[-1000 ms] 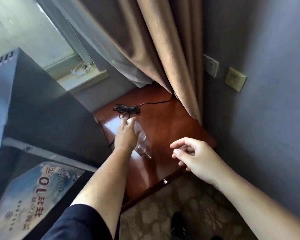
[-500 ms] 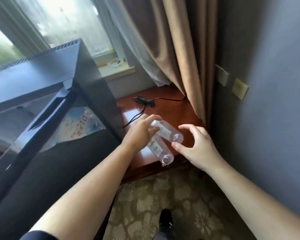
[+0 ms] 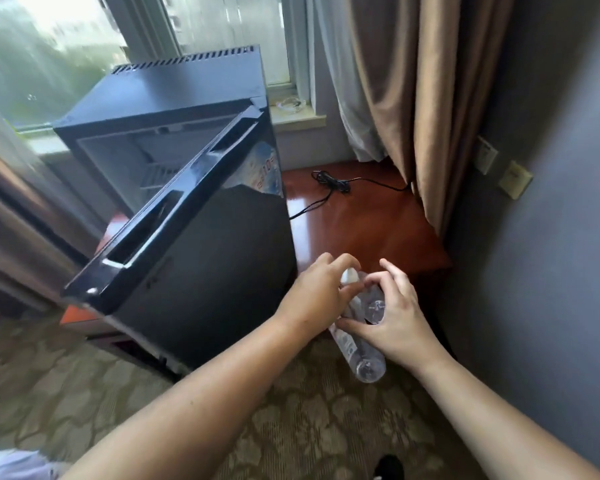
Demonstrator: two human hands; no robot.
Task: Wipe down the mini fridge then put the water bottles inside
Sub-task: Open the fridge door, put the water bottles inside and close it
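Left hand (image 3: 317, 299), right hand (image 3: 397, 323), both gripping water bottles (image 3: 359, 356)

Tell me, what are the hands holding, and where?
Two water bottles: the left hand grips their cap ends, the right hand curls round the upper bottle near its base.

A black cable (image 3: 329, 183) lies on the wooden stand (image 3: 378, 230) beside tan curtains (image 3: 430, 98).

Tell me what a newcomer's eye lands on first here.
The left hand and right hand grip two clear water bottles at lower centre. Left of them stands the black mini fridge, its door swung open. Behind, a black cord lies on the glossy wooden top.
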